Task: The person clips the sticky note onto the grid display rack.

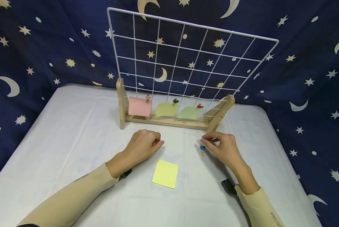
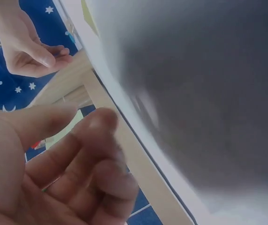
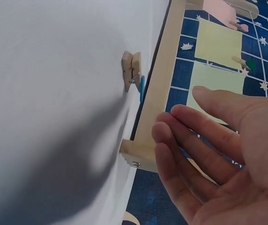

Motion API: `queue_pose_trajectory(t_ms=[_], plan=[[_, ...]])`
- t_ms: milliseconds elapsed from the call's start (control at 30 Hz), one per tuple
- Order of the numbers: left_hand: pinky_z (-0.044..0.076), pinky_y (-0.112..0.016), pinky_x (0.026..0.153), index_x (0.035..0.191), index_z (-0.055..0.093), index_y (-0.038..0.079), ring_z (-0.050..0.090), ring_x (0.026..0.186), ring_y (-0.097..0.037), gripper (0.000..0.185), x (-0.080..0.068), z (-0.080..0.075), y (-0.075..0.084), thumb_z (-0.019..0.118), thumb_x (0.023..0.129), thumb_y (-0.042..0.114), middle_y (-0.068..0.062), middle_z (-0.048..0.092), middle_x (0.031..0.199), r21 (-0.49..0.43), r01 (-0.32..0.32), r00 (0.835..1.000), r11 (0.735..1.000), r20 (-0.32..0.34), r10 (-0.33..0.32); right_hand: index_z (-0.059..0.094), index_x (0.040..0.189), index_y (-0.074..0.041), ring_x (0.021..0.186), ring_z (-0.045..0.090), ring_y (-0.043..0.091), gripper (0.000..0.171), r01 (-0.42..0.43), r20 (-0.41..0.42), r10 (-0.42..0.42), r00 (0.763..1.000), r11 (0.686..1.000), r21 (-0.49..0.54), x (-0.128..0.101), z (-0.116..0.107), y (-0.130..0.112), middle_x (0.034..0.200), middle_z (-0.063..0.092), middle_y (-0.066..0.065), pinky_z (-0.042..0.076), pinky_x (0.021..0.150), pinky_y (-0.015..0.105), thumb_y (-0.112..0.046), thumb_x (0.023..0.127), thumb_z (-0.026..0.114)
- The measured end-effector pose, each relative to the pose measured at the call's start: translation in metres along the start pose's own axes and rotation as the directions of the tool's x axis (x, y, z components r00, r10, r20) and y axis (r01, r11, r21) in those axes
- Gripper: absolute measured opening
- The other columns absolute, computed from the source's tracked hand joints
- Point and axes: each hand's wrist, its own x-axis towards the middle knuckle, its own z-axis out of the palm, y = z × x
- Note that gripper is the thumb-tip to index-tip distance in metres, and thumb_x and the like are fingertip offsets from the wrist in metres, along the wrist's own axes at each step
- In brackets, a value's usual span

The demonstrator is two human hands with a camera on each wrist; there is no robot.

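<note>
My right hand (image 1: 221, 146) hovers just above a small wooden clothespin (image 3: 130, 70) with a blue heart, which lies on the white cloth. The fingers (image 3: 195, 136) of that hand are loosely bent, with nothing between them. To the left, my left hand (image 1: 144, 142) is held over the cloth, its fingers (image 2: 110, 183) loosely curled and holding nothing. A yellow sticky note (image 1: 165, 174) lies flat between the two forearms. Behind the hands, a pink note (image 1: 139, 106), a yellow note (image 1: 165, 109) and a green note (image 1: 189, 113) are clipped to a white wire grid (image 1: 183, 66).
The grid stands in a wooden base (image 1: 166, 122) near the back of the table. Its clips carry a pink heart (image 1: 148, 97), a green heart (image 1: 175, 101) and a red heart (image 1: 199, 106). A dark blue curtain (image 1: 59, 41) with moons and stars surrounds the table.
</note>
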Motion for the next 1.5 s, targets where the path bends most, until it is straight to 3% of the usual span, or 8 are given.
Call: queue_pose_trajectory(t_ms=[200,367,733,1067,1267,1500], plan=[[0.039,-0.026,0.054,0.072,0.061,0.015,0.046,0.057,-0.009,0.03,-0.018,-0.006,0.001,0.085,0.088,0.025,0.008,0.055,0.064,0.013,0.019,0.988,1.0,0.151,-0.021,0.083,0.099,-0.013,0.081,0.077,0.022,0.007,-0.038,0.019,0.038,0.999,0.999,-0.016,-0.001,-0.002,0.003,0.093,0.081,0.001,0.061,0.071,0.047,-0.013,0.092,0.082],[0.046,-0.031,0.058,0.089,0.067,0.009,0.052,0.062,-0.012,0.034,-0.024,-0.002,0.006,0.091,0.082,0.031,0.002,0.067,0.078,0.014,0.011,0.974,1.0,0.227,-0.014,0.083,0.098,-0.013,0.081,0.077,0.02,0.006,-0.056,0.07,0.057,0.996,0.998,-0.015,-0.002,-0.002,0.003,0.093,0.081,0.001,0.062,0.072,0.045,-0.014,0.093,0.082],[0.036,-0.025,0.054,0.086,0.062,0.01,0.04,0.06,-0.011,0.037,-0.028,0.003,0.015,0.095,0.077,0.024,0.004,0.057,0.076,-0.016,-0.033,0.965,0.999,0.261,0.036,0.083,0.096,-0.014,0.08,0.076,0.016,0.006,-0.076,0.17,0.08,0.982,0.997,-0.027,-0.004,-0.001,0.004,0.09,0.08,-0.002,0.063,0.073,0.039,-0.019,0.094,0.081],[0.041,-0.025,0.058,0.08,0.061,0.011,0.049,0.064,-0.008,0.033,-0.029,0.004,0.016,0.094,0.078,0.016,0.002,0.062,0.076,-0.06,-0.026,0.963,0.998,0.266,0.041,0.083,0.097,-0.013,0.082,0.073,0.011,0.005,-0.053,0.237,0.059,0.97,0.998,-0.033,-0.002,-0.003,0.006,0.089,0.078,-0.004,0.062,0.075,0.037,-0.015,0.092,0.083],[0.037,-0.024,0.057,0.077,0.059,0.013,0.045,0.062,-0.009,0.034,-0.028,0.005,0.016,0.093,0.079,0.014,0.005,0.056,0.072,-0.077,0.007,0.957,0.997,0.291,0.016,0.083,0.098,-0.013,0.083,0.072,0.011,0.012,-0.038,0.249,0.045,0.968,0.999,-0.03,-0.001,-0.001,0.006,0.091,0.077,-0.003,0.063,0.076,0.037,-0.015,0.087,0.087],[0.035,-0.022,0.057,0.075,0.055,0.014,0.043,0.061,-0.007,0.036,-0.028,0.006,0.014,0.09,0.08,0.009,0.009,0.048,0.067,-0.116,-0.026,0.956,0.993,0.288,0.059,0.083,0.097,-0.013,0.083,0.071,0.013,0.014,-0.04,0.231,0.046,0.972,0.999,-0.031,-0.002,-0.001,0.006,0.09,0.076,-0.002,0.063,0.075,0.037,-0.015,0.085,0.089]])
